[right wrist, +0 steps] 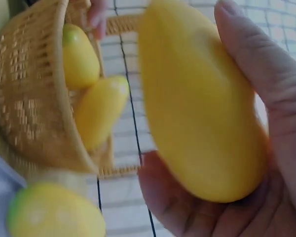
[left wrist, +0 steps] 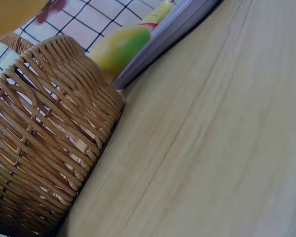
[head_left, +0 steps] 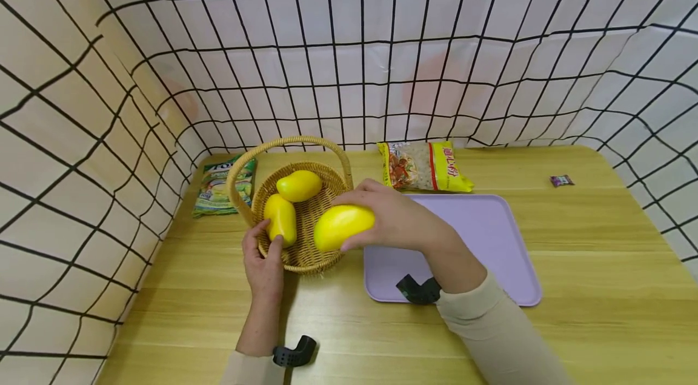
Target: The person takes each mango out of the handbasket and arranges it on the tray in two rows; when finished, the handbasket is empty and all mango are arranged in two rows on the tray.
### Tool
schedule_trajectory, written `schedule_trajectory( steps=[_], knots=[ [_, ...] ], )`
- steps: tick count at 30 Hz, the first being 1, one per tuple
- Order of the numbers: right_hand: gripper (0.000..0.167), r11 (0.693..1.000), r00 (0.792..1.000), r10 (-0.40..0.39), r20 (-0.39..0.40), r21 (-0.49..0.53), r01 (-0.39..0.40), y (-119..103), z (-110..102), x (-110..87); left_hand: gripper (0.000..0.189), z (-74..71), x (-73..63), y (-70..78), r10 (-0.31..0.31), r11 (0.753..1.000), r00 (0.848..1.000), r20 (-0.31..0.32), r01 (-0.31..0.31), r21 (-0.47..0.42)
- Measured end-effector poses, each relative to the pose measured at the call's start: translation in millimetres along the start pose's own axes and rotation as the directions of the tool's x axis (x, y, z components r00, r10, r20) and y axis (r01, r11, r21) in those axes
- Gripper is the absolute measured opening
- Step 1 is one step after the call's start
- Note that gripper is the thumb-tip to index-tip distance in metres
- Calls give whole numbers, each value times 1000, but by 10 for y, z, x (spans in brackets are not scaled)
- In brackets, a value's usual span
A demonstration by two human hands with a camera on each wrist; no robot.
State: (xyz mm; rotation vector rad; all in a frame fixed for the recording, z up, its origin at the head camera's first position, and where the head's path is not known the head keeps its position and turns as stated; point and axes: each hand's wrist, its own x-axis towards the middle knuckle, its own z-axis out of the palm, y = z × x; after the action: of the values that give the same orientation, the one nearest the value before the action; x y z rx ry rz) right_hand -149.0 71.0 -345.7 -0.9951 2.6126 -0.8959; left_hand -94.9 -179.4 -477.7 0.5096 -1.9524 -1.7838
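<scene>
My right hand (head_left: 389,218) grips a yellow mango (head_left: 343,227) above the right side of a round wicker basket (head_left: 313,261). The right wrist view shows the thumb on one side of that mango (right wrist: 202,103) and fingers curled under the other. Two more mangoes, one upper (head_left: 299,185) and one lower (head_left: 281,220), lie inside the basket. My left hand (head_left: 264,270) holds the basket's near left rim, its fingertips close to the lower mango. Another mango (right wrist: 56,212), green at one end, appears beside the basket in the right wrist view; in the head view my right hand hides it.
A lilac tray (head_left: 491,239) lies right of the basket. Behind it is a yellow food bag (head_left: 422,165). A green packet (head_left: 218,188) sits left of the basket, a small purple wrapper (head_left: 561,180) far right. The basket's tall handle (head_left: 294,140) arches upward. Black netting surrounds the table.
</scene>
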Motion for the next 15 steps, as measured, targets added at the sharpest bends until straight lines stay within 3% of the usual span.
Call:
schedule_trajectory(
  steps=[4,9,13,15],
  knots=[
    [58,998,999,41,18,44,-42,227,-97,-270,38,12,-4,-2,-8,1000,1000,2,8,-15],
    [40,991,992,126,-25,56,-124,492,-197,-548,39,10,-11,9,-19,1000,1000,3,20,-19],
    [55,956,958,281,-63,102,-274,643,-307,-705,39,14,-19,16,-22,1000,1000,3,22,-14],
    [72,922,922,378,-86,129,-366,705,-382,-773,39,21,-21,12,-21,1000,1000,2,21,-9]
  ],
)
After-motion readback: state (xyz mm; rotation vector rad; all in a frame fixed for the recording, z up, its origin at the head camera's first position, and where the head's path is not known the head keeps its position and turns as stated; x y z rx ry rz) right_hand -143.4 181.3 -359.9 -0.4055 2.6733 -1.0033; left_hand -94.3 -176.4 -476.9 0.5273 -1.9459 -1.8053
